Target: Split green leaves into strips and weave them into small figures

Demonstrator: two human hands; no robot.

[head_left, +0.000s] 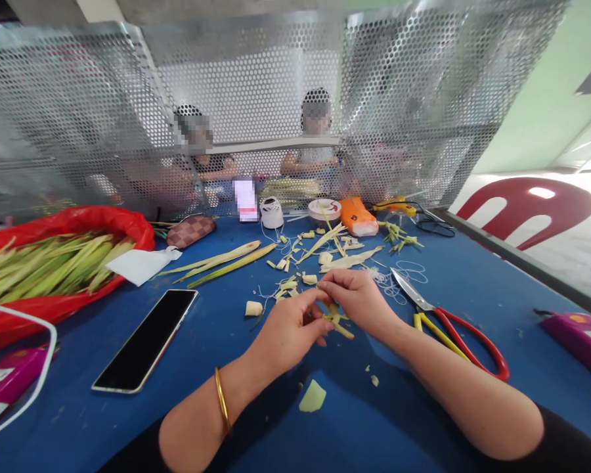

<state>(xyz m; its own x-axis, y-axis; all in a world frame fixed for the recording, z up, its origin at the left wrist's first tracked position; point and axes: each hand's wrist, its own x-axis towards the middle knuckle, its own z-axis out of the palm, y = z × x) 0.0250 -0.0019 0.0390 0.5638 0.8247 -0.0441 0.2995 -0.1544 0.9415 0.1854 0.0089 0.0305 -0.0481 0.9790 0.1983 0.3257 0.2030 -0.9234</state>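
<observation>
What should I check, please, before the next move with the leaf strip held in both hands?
1. Grip on the leaf strip: left hand and right hand both pinch it: ok.
2. Reach to the scissors: they lie beside the right forearm: ok.
3. Gap to the phone: it lies apart: ok.
4. Is the table by the hands free of scraps: not ok.
5. Tightness of the fold: cannot tell, hands hide it.

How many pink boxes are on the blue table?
2. The left pink box lies at the left edge beside the red bag; the right pink box at the right edge, past the scissors. More may be hidden.
</observation>
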